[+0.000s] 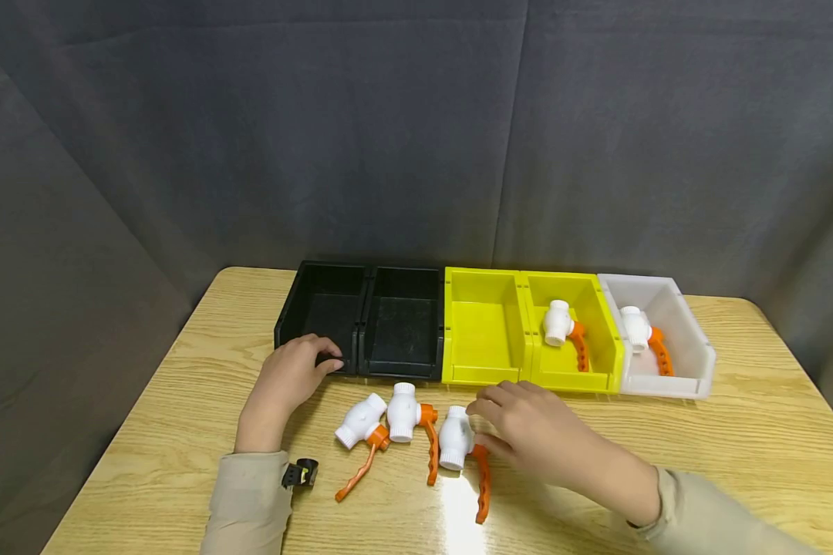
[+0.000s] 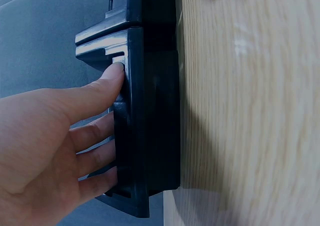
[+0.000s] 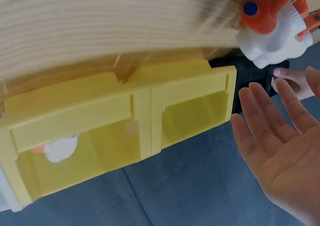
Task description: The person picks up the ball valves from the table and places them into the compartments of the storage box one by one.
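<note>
My left hand (image 1: 295, 371) is at the front edge of the leftmost black bin (image 1: 293, 302). In the left wrist view its thumb (image 2: 112, 73) rests at the rim, and the other fingers reach inside, their tips hidden. My right hand (image 1: 537, 424), fingers extended, is beside the rightmost of three white ball valves (image 1: 456, 439) with orange lever handles. The right wrist view shows the palm and fingers (image 3: 275, 131) with nothing in them. The middle valve (image 1: 403, 414) and the tilted left valve (image 1: 361, 422) lie alongside on the wooden table.
Bins stand in a row: a second black bin (image 1: 403, 370), a yellow bin (image 1: 486, 374), another yellow bin (image 1: 607, 308) holding a ball valve (image 1: 558, 324), and a white bin (image 1: 690, 331) holding another valve (image 1: 636, 329). A dark curtain (image 1: 403, 139) hangs behind.
</note>
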Tool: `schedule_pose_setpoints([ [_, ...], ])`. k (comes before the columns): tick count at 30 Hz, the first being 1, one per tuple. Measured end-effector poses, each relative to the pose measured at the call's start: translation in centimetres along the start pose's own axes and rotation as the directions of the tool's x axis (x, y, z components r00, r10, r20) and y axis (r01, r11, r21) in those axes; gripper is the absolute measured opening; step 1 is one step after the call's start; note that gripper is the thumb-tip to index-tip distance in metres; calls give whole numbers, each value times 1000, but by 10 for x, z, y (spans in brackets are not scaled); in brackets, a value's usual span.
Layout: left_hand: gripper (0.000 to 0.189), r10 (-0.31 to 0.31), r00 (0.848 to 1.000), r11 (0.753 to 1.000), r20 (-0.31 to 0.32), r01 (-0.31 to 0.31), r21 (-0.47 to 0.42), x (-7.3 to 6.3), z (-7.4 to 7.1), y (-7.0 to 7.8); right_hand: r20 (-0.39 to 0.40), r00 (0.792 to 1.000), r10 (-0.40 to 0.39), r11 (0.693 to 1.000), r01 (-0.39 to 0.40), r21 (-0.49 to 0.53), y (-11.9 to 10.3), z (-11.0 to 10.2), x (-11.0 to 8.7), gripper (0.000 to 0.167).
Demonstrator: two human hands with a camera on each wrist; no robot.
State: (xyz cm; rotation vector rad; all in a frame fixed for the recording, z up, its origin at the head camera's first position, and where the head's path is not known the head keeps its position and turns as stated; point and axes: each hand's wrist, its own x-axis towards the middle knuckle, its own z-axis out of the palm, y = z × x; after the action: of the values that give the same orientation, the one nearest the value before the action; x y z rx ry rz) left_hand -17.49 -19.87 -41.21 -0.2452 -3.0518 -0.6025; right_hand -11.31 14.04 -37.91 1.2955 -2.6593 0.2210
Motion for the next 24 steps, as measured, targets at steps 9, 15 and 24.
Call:
schedule_pose_setpoints([
  [9, 18, 2, 1000, 1000, 1, -2, 3, 1, 0, 0, 8, 1000, -24, 1000, 24, 2, -6, 14, -1, 36],
  [15, 18, 5, 1000, 1000, -2, -5, 1, 1, 0, 0, 48, 999, -11, 1000, 10, 14, -11, 20, 0, 48],
  [24, 17, 0, 1000, 1000, 2, 0, -1, 1, 0, -1, 112, 993, 37, 999, -40, 27, -16, 28, 2, 67],
])
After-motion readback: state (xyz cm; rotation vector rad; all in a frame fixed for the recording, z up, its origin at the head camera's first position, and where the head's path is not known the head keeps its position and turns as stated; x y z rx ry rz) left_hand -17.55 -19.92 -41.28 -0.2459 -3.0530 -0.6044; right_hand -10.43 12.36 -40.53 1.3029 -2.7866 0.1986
